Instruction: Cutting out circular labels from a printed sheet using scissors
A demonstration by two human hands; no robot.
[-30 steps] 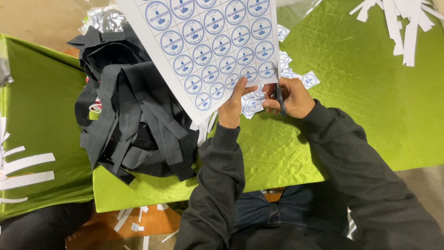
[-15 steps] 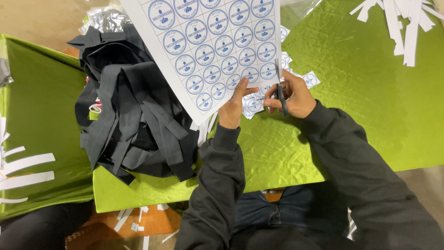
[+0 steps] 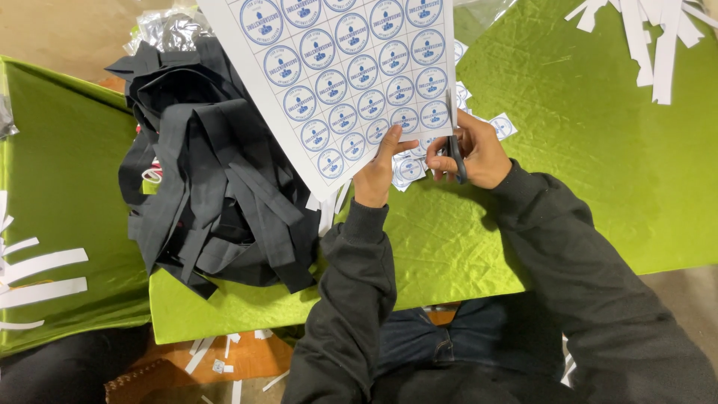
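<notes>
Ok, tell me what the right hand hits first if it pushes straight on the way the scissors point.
Probably the sticker sheet: the right hand points the scissors up along its right edge.

We see a white sheet (image 3: pixel 351 75) patterned with rows of blue round stickers at upper centre, a bright green cloth (image 3: pixel 583 164) over the counter, black straps (image 3: pixel 217 187) at left, and white paper strips (image 3: pixel 651 37) upper right.
</notes>
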